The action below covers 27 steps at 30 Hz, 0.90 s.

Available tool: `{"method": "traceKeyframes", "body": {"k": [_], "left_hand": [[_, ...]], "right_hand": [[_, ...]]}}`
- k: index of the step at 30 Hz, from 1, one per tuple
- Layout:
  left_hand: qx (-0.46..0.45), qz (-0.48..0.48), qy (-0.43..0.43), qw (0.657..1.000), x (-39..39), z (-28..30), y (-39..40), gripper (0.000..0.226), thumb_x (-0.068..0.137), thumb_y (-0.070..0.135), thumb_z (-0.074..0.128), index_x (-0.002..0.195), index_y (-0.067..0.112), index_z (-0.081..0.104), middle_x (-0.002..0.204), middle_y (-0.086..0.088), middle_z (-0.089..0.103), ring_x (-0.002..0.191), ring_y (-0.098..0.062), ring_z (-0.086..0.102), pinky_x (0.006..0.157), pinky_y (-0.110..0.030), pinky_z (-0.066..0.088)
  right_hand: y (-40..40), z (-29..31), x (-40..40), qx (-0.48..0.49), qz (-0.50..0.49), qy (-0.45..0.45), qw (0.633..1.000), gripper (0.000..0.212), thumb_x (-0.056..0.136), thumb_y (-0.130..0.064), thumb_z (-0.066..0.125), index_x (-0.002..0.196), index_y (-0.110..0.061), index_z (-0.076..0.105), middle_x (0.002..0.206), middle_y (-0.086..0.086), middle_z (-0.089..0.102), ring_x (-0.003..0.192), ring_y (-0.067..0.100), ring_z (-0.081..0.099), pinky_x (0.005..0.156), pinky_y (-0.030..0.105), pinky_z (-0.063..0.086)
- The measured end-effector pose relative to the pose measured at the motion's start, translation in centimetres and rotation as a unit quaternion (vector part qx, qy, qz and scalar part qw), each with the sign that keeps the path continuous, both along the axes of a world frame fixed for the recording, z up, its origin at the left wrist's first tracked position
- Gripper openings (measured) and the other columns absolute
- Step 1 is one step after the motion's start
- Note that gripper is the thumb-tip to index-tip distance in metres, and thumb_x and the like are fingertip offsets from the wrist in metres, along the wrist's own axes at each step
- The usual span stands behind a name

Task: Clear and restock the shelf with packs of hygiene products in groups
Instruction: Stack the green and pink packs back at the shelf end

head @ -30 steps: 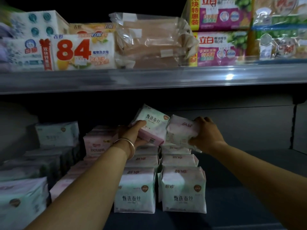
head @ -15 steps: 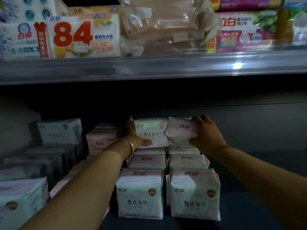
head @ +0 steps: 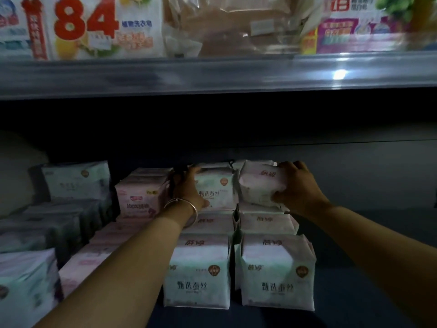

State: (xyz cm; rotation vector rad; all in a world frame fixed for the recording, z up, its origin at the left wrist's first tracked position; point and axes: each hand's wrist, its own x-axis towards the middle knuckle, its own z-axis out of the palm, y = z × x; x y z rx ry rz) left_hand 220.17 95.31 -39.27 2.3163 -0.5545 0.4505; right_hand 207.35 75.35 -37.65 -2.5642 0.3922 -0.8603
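While gripped at the row's back | left hand [head: 189, 189]: green-white pack [head: 216, 188] | right hand [head: 299, 188]: pink-white pack [head: 257, 185]

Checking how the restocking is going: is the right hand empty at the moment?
No, the right hand grips a pink-topped pack at the back of the right row, fingers curled over its top and thumb under its side.

Two hands [head: 189, 188] [head: 299, 188], one bracelet [head: 186, 207].

Both hands have pushed their soft plastic-wrapped packs toward 12 o'clock: the left hand [head: 189, 189] stood its mint-green pack [head: 214, 188] upright, the right hand [head: 299, 188] levelled its pale-pink pack [head: 257, 185].
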Motion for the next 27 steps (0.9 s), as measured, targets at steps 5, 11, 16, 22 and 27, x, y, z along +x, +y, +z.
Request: {"method": "traceKeyframes", "body": {"k": [5, 11, 16, 22, 27], "left_hand": [[0.036, -0.001, -0.013, 0.999, -1.0, 0.6, 0.4, 0.088, 0.075, 0.000, 0.067, 0.144, 0.036, 0.027, 0.157, -0.004, -0.002, 0.144, -0.031, 0.005, 0.117, -0.038, 0.019], [-0.026, -0.175, -0.081, 0.981, -4.5, 3.0, -1.7, 0.071, 0.078, -0.010, 0.059, 0.141, 0.016, 0.036, 0.151, -0.004, 0.026, 0.138, -0.021, 0.028, 0.102, -0.017, 0.031], [-0.098, -0.291, 0.116, 0.945, -7.0, 3.7, -3.6, 0.088, 0.075, -0.004, 0.071, 0.147, 0.019, 0.025, 0.138, -0.001, 0.045, 0.128, -0.017, 0.043, 0.105, -0.031, 0.039], [-0.169, -0.295, 0.234, 0.911, -8.1, 3.7, -3.9, 0.091, 0.074, 0.010, 0.076, 0.147, 0.025, 0.023, 0.130, -0.006, 0.053, 0.114, -0.024, 0.057, 0.099, -0.045, 0.047], [-0.150, -0.300, 0.291, 0.896, -8.9, 4.0, -3.5, 0.065, 0.077, 0.007, 0.074, 0.133, 0.020, 0.043, 0.125, -0.008, 0.058, 0.103, -0.023, 0.063, 0.077, -0.038, 0.057]], "right_hand": [[-0.6, 0.9, -1.2, 0.063, 0.016, -0.027, 0.998, 0.075, 0.065, -0.011, 0.082, 0.130, -0.008, 0.045, 0.129, 0.013, 0.044, 0.114, 0.030, 0.048, 0.093, 0.034, 0.045], [-0.8, 2.0, -3.6, 0.117, 0.069, -0.050, 0.989, 0.063, 0.066, -0.011, 0.083, 0.122, -0.010, 0.055, 0.111, 0.007, 0.059, 0.100, 0.021, 0.057, 0.084, 0.033, 0.051], [-1.1, 2.4, -5.1, 0.232, 0.118, -0.048, 0.964, 0.058, 0.063, -0.009, 0.085, 0.114, -0.012, 0.058, 0.104, 0.006, 0.067, 0.095, 0.023, 0.066, 0.085, 0.041, 0.056], [-1.2, 2.6, -6.3, 0.294, 0.162, -0.017, 0.942, 0.061, 0.067, -0.005, 0.081, 0.119, -0.014, 0.051, 0.094, -0.001, 0.065, 0.087, 0.019, 0.066, 0.082, 0.035, 0.055], [-1.3, 2.9, -6.6, 0.327, 0.185, -0.028, 0.926, 0.062, 0.069, -0.008, 0.080, 0.122, -0.014, 0.049, 0.098, 0.002, 0.065, 0.093, 0.022, 0.065, 0.083, 0.037, 0.054]]}}
